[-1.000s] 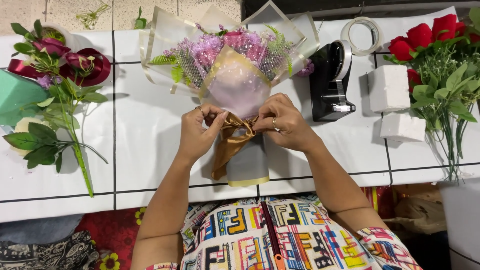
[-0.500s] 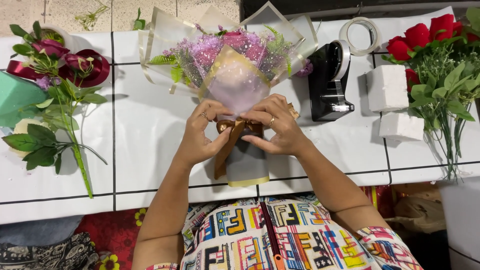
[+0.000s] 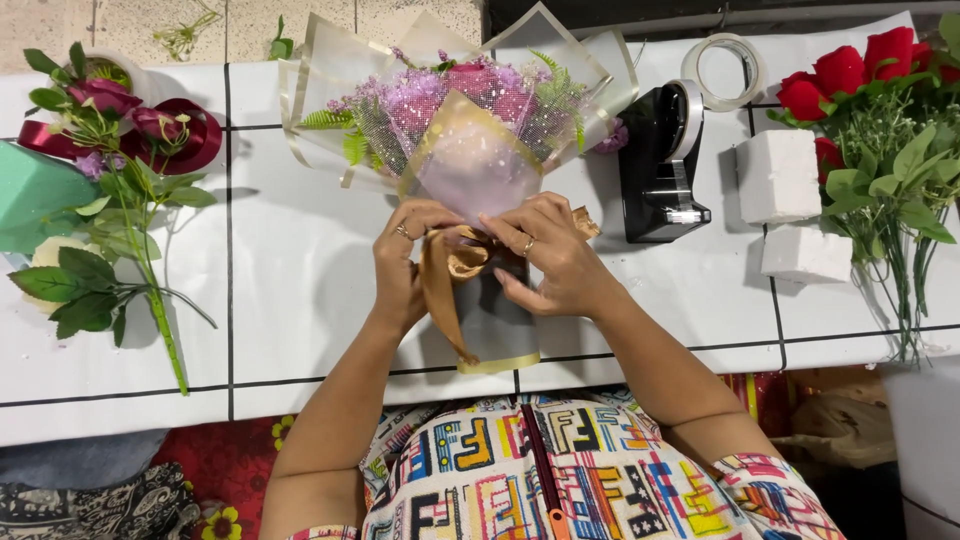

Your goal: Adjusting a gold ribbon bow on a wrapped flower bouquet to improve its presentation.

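- Now both hands sit close together at the neck of the wrapped bouquet, which lies on the white table with its flowers pointing away from the person
- A second ago the hands were pulled a bit apart and the gold ribbon was stretched between them; now they have come together over the knot
- The left hand is pressed against the side of the bouquet neck, and its fingers curl around the ribbon by the knot
- The right hand pinches a loop of the ribbon between thumb and fingers, with a short ribbon end poking out behind it
- One long ribbon tail hangs down over the grey wrapping paper toward the person
- It looks like the ribbon is being tied into a bow, and the bow is not neat yet, so the tying seems about half done
- The bouquet itself has hardly moved; it stayed in the middle of the table
- A black tape dispenser stands just right of the bouquet, with a loose tape ring behind it
- Two white foam blocks lie farther right, next to red roses with green leaves
- On the left lie loose purple flowers with leafy stems, a dark red ribbon roll and a green foam block
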